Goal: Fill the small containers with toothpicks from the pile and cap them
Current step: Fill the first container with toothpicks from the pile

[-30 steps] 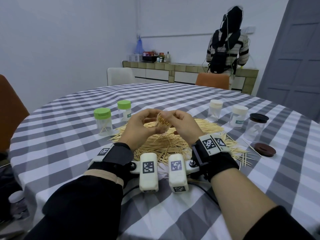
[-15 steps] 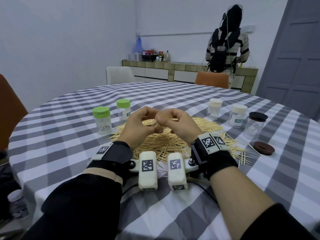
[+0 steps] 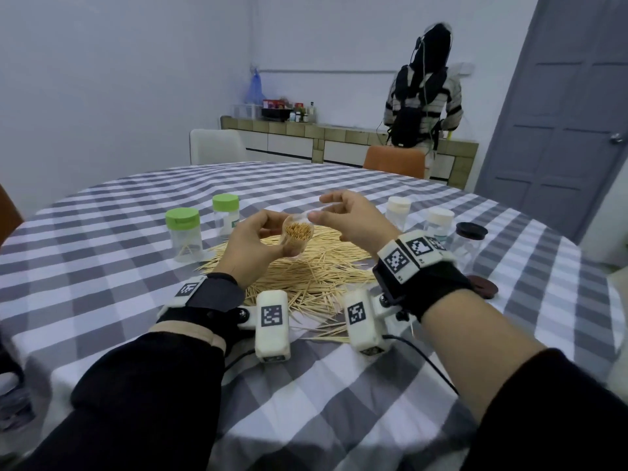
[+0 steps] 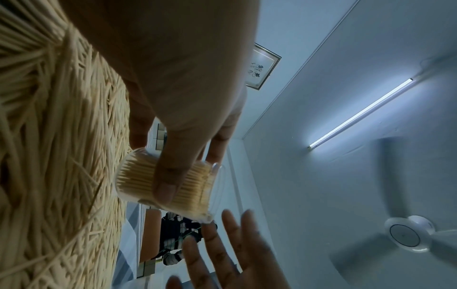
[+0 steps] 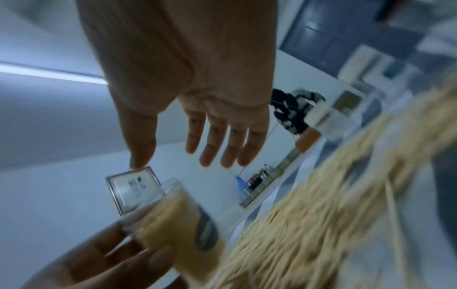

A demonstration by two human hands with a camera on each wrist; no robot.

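Observation:
My left hand (image 3: 268, 239) grips a small clear container (image 3: 298, 234) packed with toothpicks, uncapped, its mouth tilted toward me above the toothpick pile (image 3: 316, 277). In the left wrist view my thumb lies across the container (image 4: 138, 176). My right hand (image 3: 343, 215) hovers just right of the container's rim with fingers straight, holding nothing; the right wrist view shows the right hand (image 5: 188, 140) spread open above the container (image 5: 173, 211). The open palm of the right hand (image 4: 230, 250) also shows in the left wrist view.
On the checked table (image 3: 102, 300), two green-capped containers (image 3: 183, 232) stand left of the pile. White-capped containers (image 3: 438, 222) and a dark-capped one (image 3: 470, 239) stand right. A brown lid (image 3: 482, 287) lies by my right wrist. A person (image 3: 423, 96) stands at the far counter.
Both hands were closed around the container; my right hand has let go, opened and moved up and right. My left hand keeps the container and tips its mouth toward me.

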